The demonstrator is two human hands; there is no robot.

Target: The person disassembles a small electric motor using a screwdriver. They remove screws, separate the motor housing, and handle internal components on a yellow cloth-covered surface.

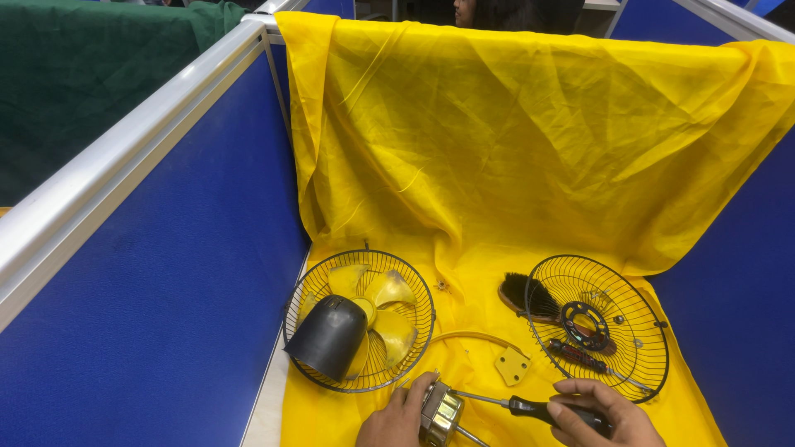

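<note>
Inside the left fan grille (359,319), yellow blades (377,310) and a black cone (330,336) are lying. Below, the left hand (399,420) is gripping a motor (440,411); the right hand (603,412) is clasping a screwdriver (530,407).

Two bare hands at the bottom edge: left hand (400,420), right hand (603,414) (no gloves, no rings, no sleeves showing), fingernails short and plain.

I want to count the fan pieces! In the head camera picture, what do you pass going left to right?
Black motor cover → yellow fan blade → motor → yellow bracket → brush → black ring.
</note>
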